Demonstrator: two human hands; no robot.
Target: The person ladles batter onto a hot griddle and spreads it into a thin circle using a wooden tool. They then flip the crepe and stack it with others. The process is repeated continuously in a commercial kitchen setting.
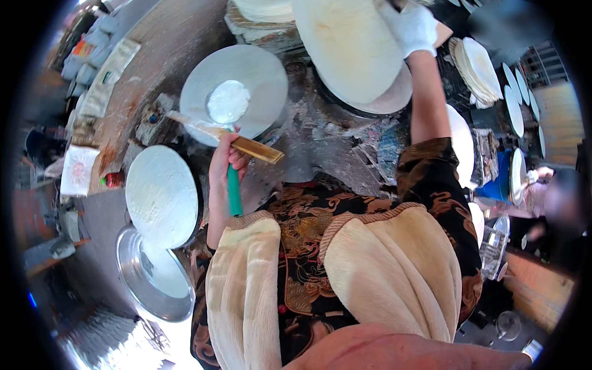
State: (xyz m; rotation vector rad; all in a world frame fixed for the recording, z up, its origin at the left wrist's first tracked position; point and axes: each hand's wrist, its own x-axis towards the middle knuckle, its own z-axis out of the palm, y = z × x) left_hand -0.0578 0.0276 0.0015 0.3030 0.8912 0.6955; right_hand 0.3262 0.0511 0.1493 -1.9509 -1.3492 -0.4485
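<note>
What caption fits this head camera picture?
Left hand holds a ladle of batter over a round griddle; gloved right hand touches a thin flatbread.

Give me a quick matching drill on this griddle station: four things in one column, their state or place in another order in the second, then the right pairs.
Things:
1. left hand
2. right hand
3. upper left griddle
4. lower left griddle

States or places:
A. covered all over by a white sheet
B. gloved in white, on the big pale sheet
C. bare, gripping a green-handled spreader
D. grey, with a small white batter patch

Pairs: 1-C, 2-B, 3-D, 4-A
</note>
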